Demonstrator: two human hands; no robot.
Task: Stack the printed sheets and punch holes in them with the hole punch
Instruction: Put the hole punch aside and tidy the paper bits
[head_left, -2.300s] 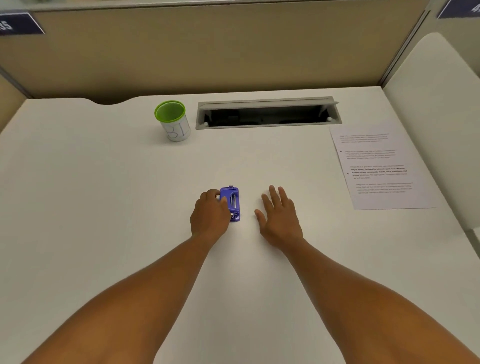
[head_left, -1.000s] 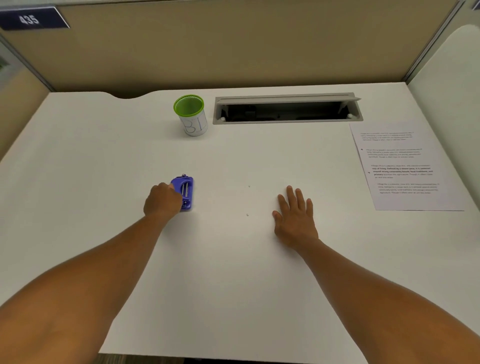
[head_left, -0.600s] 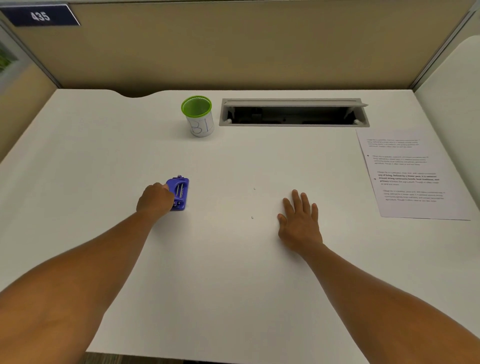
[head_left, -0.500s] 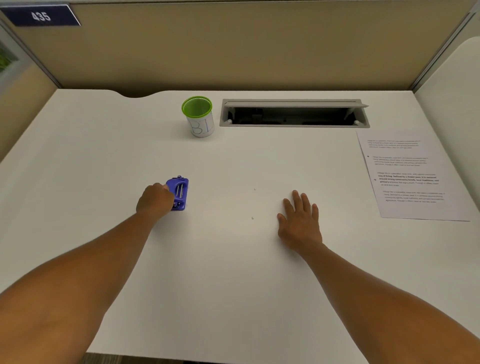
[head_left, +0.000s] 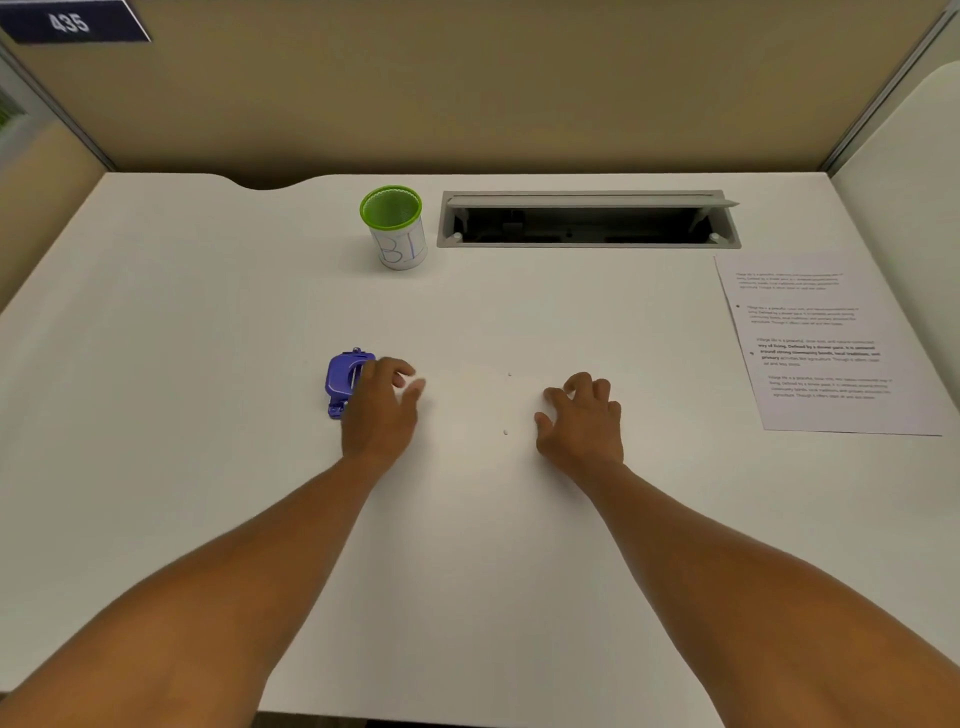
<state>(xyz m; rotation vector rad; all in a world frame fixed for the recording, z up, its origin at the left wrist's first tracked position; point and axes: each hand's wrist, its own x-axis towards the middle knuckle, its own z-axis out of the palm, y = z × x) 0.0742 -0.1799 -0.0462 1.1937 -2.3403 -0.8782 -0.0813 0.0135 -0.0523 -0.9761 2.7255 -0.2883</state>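
The left hand (head_left: 382, 410) lies on the desk (head_left: 208, 322) with fingers loosely spread, holding nothing; the purple hole punch (head_left: 343, 382) sits just beside it on its outer side, partly hidden behind the knuckles. The right hand (head_left: 582, 423) rests nearby, fingers curled on the desk, empty. Two paper dots (head_left: 505, 432) lie between the hands. The printed sheets (head_left: 821, 343) lie well beyond the right hand's outer side.

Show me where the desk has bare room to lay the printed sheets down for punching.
Widest bare patch: the near desk between the forearms. Also bare: the left side, from the hole punch outward, and the strip between green cup and hands. Tightest: the right edge, where the printed sheets lie below the cable tray.
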